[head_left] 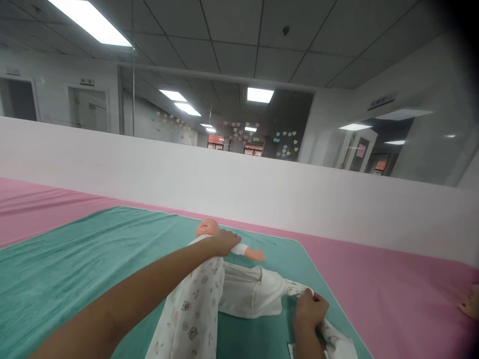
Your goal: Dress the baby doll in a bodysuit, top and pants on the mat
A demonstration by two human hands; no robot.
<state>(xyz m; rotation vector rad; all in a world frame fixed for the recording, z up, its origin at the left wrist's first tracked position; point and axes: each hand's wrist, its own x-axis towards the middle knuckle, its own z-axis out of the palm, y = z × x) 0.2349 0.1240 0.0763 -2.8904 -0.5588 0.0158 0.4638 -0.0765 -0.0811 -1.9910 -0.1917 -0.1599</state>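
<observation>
High up and left of the left hand (226,243), a ceiling light (92,21) blazes white, its detail burnt out, against a dim, grey ceiling (235,20)! Above that hand, smaller bright panels glow in the dusky glass (220,109). Down at both hands it's softer, shadows gentle, the blanket (254,336) darkening just left of the right hand (310,306). Far up to that hand's right, blackness swallows the corner (466,30); the right edge goes soft, and wide-angle stretch pulls the left forearm (142,294) long.
</observation>
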